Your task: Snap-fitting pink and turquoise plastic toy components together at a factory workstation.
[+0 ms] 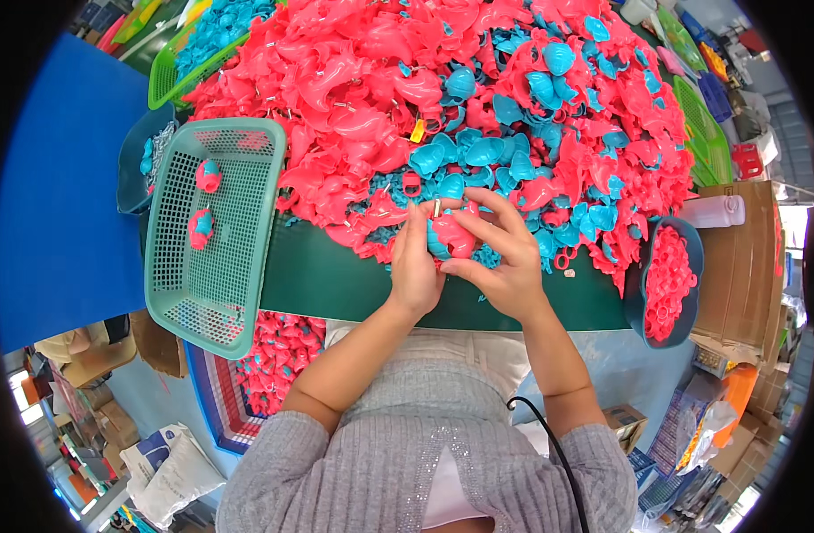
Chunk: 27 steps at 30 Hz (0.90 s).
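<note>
Both hands (516,266) grasping a pink-and-blue plastic piece (454,238), cradled between them, loose parts (331,80) just beyond

- Your worktop (305,280) is green.
- Before you, a heap of pink and blue plastic parts (380,124) covers most of it.
- Near your edge lies a small pale piece (570,274).
</note>
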Tool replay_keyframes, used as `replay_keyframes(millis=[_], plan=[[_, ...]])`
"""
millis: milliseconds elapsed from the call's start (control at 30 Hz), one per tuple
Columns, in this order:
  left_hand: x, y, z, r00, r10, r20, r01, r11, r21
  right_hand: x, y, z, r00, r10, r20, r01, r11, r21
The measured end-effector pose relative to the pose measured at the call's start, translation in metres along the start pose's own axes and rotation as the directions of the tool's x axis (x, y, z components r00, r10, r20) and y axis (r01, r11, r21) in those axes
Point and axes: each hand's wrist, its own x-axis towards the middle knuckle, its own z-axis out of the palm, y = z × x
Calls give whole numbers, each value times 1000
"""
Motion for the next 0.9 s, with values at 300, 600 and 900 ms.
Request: replay_keyframes(millis=[300,600,900], plan=[[0,-5,-2,994,91,66,-99,987,124,0,-4,-4,1000,29,-5,-29,999,26],[-15,3,-1,955,188,228,-236,949,207,-8,2,-4,1000,-20,-1,20,996,89],[-22,15,2,952,75,295,-132,975,178,-7,-1,-19,997,66,32,-73,917,393]])
